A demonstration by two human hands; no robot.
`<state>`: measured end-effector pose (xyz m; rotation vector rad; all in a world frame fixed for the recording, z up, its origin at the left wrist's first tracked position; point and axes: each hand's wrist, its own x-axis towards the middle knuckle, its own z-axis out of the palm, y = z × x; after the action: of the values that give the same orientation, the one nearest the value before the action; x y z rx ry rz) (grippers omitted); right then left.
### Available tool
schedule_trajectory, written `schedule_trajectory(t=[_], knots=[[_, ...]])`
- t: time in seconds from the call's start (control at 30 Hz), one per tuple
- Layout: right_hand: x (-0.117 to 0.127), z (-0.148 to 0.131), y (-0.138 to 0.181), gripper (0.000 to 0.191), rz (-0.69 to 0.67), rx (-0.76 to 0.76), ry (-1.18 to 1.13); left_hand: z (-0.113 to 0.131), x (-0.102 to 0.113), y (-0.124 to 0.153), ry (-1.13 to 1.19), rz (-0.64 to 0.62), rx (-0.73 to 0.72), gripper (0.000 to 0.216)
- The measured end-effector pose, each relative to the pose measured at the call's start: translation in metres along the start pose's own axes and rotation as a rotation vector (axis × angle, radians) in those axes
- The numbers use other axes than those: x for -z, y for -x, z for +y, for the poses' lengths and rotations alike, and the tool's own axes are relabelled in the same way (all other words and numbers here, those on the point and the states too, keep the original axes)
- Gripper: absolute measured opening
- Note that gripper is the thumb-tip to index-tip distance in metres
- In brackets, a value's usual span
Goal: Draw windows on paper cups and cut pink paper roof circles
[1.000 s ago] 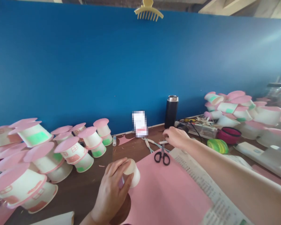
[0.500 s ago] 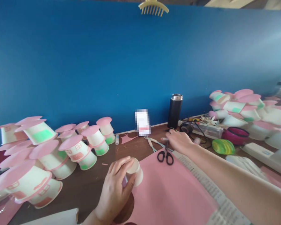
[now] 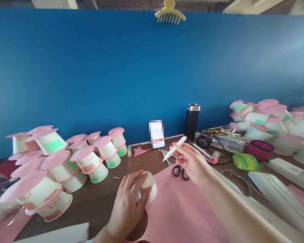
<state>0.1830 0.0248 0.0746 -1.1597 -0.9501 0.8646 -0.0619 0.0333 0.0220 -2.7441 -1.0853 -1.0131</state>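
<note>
My left hand (image 3: 129, 199) is wrapped around a white roll of tape or small cup-like ring (image 3: 152, 189) at the left edge of a pink paper sheet (image 3: 182, 206). Round pieces have been cut from that sheet near my wrist. Raised over the far part of the sheet, my right hand (image 3: 188, 158) grips a white marker (image 3: 175, 149), its reddish tip pointing down and left. Black-handled scissors (image 3: 178, 171) lie just under the right hand, partly hidden by it.
Paper-cup houses with pink roofs (image 3: 83, 153) crowd the left side, and more cups (image 3: 264, 111) are heaped at the right. A black bottle (image 3: 192, 121) and a phone (image 3: 157, 135) stand by the blue wall (image 3: 116, 67). Cables and a green-yellow item (image 3: 245, 162) lie right.
My right hand has come back from the far side of the table and lifted the white marker. The left hand keeps its hold in about the same place.
</note>
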Motion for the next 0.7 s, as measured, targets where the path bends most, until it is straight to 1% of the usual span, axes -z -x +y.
schedule_trajectory(t=[0.13, 0.2, 0.3, 0.43, 0.7], knots=[[-0.002, 0.026, 0.008, 0.028, -0.023, -0.087, -0.213, 0.0, 0.001, 0.0, 0.006, 0.007, -0.004, 0.038], [-0.002, 0.031, 0.01, 0.027, -0.04, -0.111, -0.282, 0.0, 0.001, 0.0, 0.014, 0.019, -0.01, 0.039], [-0.003, 0.032, 0.011, 0.026, -0.059, -0.125, -0.354, 0.001, 0.001, 0.0, 0.02, 0.036, -0.016, 0.039], [-0.003, 0.031, 0.01, 0.026, -0.071, -0.136, -0.39, 0.001, 0.001, 0.0, 0.007, 0.041, -0.023, 0.038], [-0.001, 0.035, 0.01, 0.026, -0.069, -0.148, -0.353, -0.002, 0.001, 0.0, -0.008, 0.03, -0.036, 0.038]])
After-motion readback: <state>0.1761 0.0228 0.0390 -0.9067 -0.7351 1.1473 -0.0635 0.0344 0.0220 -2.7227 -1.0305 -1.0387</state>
